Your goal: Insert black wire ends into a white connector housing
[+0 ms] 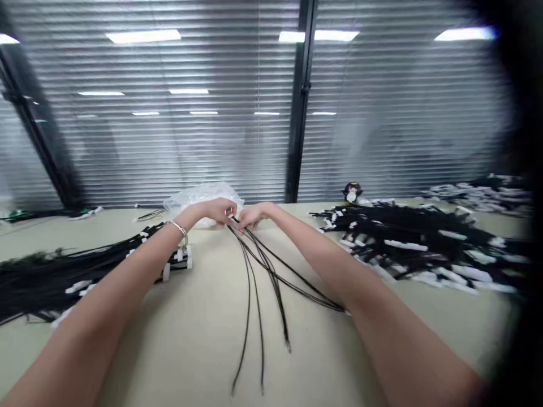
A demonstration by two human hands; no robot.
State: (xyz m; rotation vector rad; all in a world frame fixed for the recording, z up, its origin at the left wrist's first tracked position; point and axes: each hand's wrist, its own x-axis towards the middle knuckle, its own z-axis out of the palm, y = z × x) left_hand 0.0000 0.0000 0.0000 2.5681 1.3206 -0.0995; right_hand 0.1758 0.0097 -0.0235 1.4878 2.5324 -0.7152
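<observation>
Several thin black cables (275, 277) fan out over the pale table from where my two hands meet. My left hand (221, 211) has its fingers closed around the upper ends of the cables. Close beside it, my right hand (251, 216) pinches the same bunch with thumb and fingertips. The loose ends trail toward me and to the right, some tipped with small metal-looking ends, and one group runs up to my right forearm. Whatever sits between the fingertips is too small to make out. A bracelet (180, 230) circles my left wrist.
Black cables with white connectors (106, 260) lie heaped at left. A larger pile (407, 237) covers the right side, with another pile (479, 195) behind it. A clear plastic bag (199, 195) lies behind my hands. A small dark figurine (352, 192) stands before the blinds (190, 141).
</observation>
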